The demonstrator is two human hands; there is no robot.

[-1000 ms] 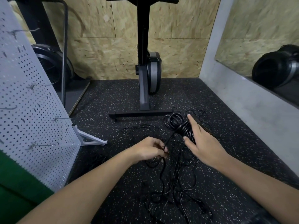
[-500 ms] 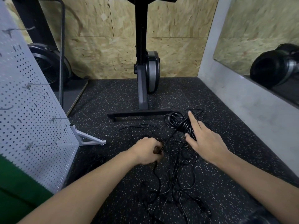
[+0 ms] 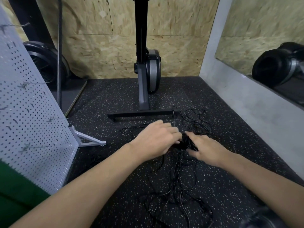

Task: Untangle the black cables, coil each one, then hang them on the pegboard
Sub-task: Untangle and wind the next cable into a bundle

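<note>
Speckled floor (image 3: 115, 99), black cables (image 3: 185, 143) bunched between hands — right hand (image 3: 209, 150) grips them, left hand (image 3: 156, 139) blurred, hold unclear

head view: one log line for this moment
phase: coiling | right hand: grips cable bundle | left hand: at bundle, grip blurred | loose cables: tangled on floor | pegboard: visible hooks bare

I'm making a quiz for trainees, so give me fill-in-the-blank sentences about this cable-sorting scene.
The loose tangled black cables lie on the speckled black rubber ____. The white perforated metal pegboard stands on the person's ____ side. The left hand and right hand meet at a coiled cable bundle coloured ____.
Missing: floor; left; black.
</note>
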